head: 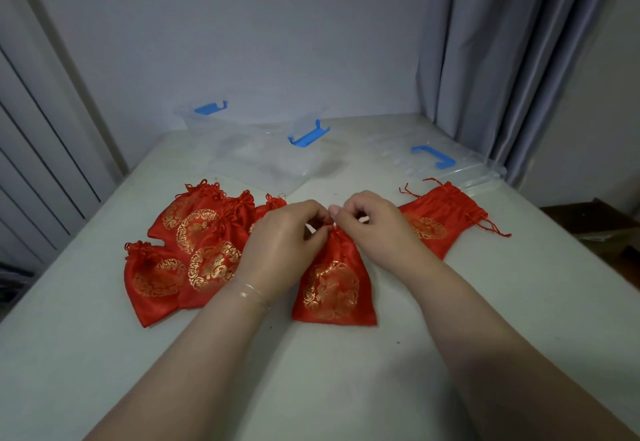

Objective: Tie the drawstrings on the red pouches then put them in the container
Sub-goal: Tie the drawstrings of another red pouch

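Note:
A red pouch with a gold round pattern lies flat in the middle of the table, its gathered neck pointing away from me. My left hand and my right hand both pinch the drawstrings at that neck, fingers closed and nearly touching each other. A heap of several red pouches with cinched tops lies to the left. One more pouch lies to the right, its mouth wide and its strings loose. A clear plastic container with blue latches stands open behind the pouches.
The container's clear lid with a blue handle lies at the back right near a grey curtain. The white table meets a wall at the back. The table's right edge drops off to a dark floor.

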Demonstrator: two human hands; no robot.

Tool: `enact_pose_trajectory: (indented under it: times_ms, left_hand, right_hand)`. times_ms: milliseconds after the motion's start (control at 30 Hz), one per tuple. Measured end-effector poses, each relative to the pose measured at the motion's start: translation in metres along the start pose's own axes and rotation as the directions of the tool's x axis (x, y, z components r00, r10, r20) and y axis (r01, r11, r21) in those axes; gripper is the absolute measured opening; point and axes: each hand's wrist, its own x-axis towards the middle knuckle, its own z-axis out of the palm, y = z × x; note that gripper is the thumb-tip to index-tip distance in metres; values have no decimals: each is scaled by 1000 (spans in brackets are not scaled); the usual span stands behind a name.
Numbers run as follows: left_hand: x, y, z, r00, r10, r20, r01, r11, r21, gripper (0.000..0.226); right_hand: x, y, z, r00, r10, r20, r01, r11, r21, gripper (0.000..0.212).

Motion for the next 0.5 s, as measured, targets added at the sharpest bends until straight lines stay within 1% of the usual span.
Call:
enact_pose_trajectory:
  times_ms: [67,100,133,234,334,400,501]
  left_hand:
    - [0,-1,1,998,31,-46,-31,1000,3,4]
    - [1,-3,1,997,41,-64,-41,999,7,4]
    - [1,-5,1,996,50,-74,-49,999,17,4]
    - [1,-8,1,992,95,-87,-88,993,84,3]
    - [0,-7,2,982,167,-91,-153,978,140,3]
    - [0,-7,2,972,219,-83,-202,963,176,5]
    - [0,-8,2,963,260,-70,-240,946,217,10]
  right_hand:
    - [2,0,-3,998,19,53,-26,990,137,16]
    - [1,0,-3,995,23,98,-41,981,187,9]
    - [1,-1,-4,991,21,135,-48,978,204,8]
    - [0,0,-5,978,35,206,-84,969,232,18]
    - [1,3,-8,959,118,259,-200,927,318,18]
    - [2,6,-11,945,147,291,-239,919,313,17]
    - [3,7,-15,938,164,306,-247,934,257,16]
